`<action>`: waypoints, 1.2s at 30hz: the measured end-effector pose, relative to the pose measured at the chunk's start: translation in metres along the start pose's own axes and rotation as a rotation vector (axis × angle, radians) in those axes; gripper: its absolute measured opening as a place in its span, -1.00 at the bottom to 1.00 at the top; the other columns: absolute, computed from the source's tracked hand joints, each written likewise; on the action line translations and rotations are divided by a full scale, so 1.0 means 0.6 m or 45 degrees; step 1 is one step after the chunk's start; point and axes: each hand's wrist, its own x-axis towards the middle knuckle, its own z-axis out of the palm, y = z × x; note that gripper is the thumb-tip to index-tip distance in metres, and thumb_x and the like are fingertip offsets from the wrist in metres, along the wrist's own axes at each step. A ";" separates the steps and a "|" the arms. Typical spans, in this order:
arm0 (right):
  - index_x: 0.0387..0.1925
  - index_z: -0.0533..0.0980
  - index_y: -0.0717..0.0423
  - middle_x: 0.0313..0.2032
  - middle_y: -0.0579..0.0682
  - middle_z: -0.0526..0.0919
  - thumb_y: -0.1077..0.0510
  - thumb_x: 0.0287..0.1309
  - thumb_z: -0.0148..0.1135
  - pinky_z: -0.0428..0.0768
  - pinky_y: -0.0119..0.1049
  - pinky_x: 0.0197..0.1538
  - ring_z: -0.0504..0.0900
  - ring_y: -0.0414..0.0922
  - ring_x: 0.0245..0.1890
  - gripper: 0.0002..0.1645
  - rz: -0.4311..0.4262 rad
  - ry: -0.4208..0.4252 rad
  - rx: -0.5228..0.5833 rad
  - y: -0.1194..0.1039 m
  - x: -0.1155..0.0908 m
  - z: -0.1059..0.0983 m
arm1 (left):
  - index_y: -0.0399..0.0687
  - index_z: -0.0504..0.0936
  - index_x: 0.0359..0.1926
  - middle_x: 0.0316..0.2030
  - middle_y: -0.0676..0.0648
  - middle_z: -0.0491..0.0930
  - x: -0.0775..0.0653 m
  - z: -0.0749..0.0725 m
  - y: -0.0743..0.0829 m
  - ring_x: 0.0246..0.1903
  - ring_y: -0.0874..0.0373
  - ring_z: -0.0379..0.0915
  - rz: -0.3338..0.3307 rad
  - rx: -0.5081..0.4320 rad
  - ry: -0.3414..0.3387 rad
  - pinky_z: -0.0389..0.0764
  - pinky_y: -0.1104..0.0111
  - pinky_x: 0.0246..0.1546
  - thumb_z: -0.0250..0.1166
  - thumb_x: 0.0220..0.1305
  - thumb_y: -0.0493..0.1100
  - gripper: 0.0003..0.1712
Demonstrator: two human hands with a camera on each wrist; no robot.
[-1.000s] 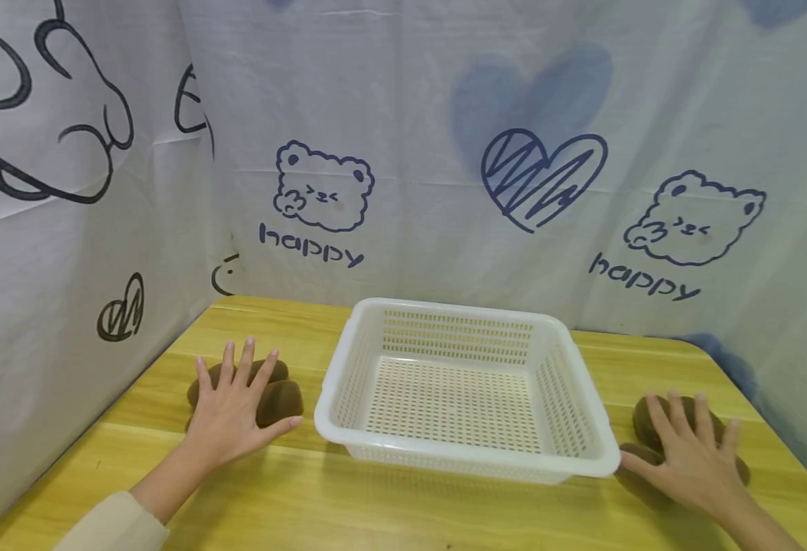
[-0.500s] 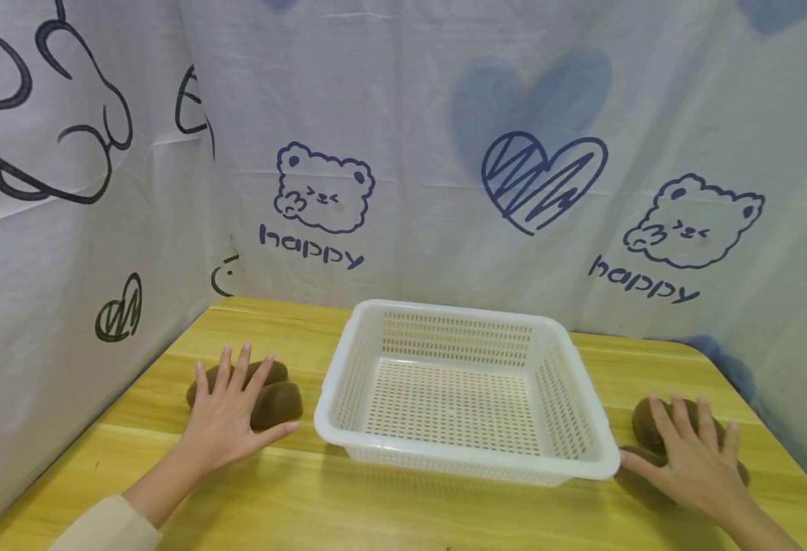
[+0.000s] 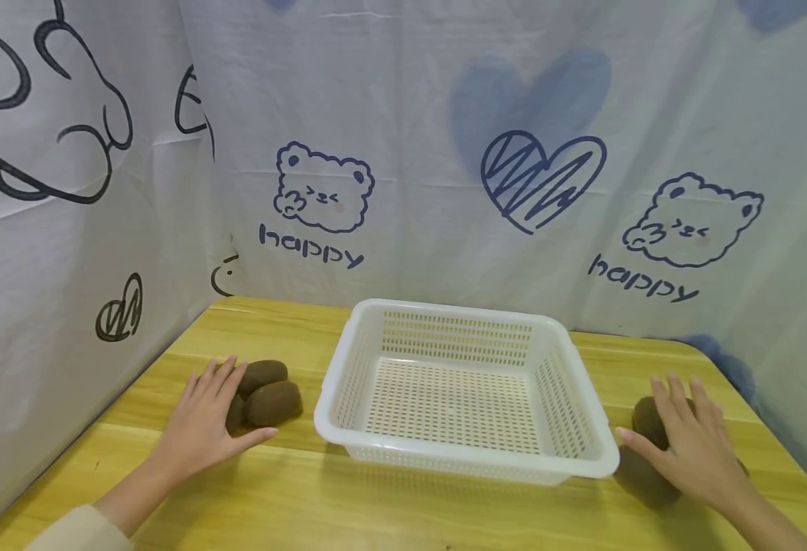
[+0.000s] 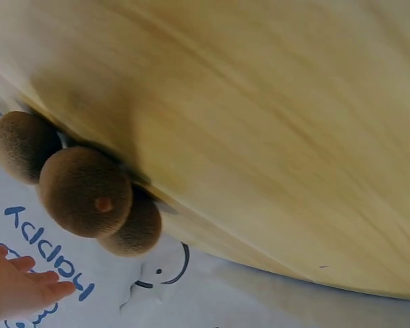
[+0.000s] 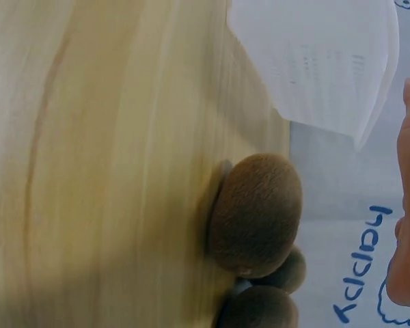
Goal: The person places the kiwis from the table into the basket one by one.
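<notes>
On the left of the table lies a cluster of brown, fuzzy kiwis (image 3: 274,402), three of them in the left wrist view, where one kiwi (image 4: 85,191) shows its stem end. My left hand (image 3: 200,421) hovers over the cluster's left side, fingers spread and thumb out, and overlaps one kiwi. To the right, another group of kiwis (image 3: 645,476) is partly hidden beneath my right hand (image 3: 695,451), whose fingers are extended. In the right wrist view this hand stands apart from the nearest kiwi (image 5: 256,215). Neither hand grips anything.
Between the two groups, a white perforated plastic basket (image 3: 468,458) stands on the yellow wood-grain table (image 3: 348,509) with nothing inside. A white printed cloth (image 3: 417,252) hangs behind the table and along its left side.
My left hand has drawn back to the left and toward me, uncovering more of the kiwis. My right hand has shifted slightly, its thumb raised, showing more of the nearest kiwi. The basket stays put.
</notes>
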 end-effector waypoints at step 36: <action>0.40 -0.23 0.38 0.40 0.40 -0.22 -0.23 0.09 0.16 -0.34 0.27 0.37 -0.30 0.30 0.41 0.19 -0.234 -0.214 0.166 -0.083 0.017 0.001 | -0.46 0.47 -0.09 -0.15 -0.42 0.49 -0.046 -0.004 -0.092 -0.23 -0.21 0.49 -0.292 -0.268 -0.100 0.56 0.00 -0.28 0.44 -0.09 0.16 -0.20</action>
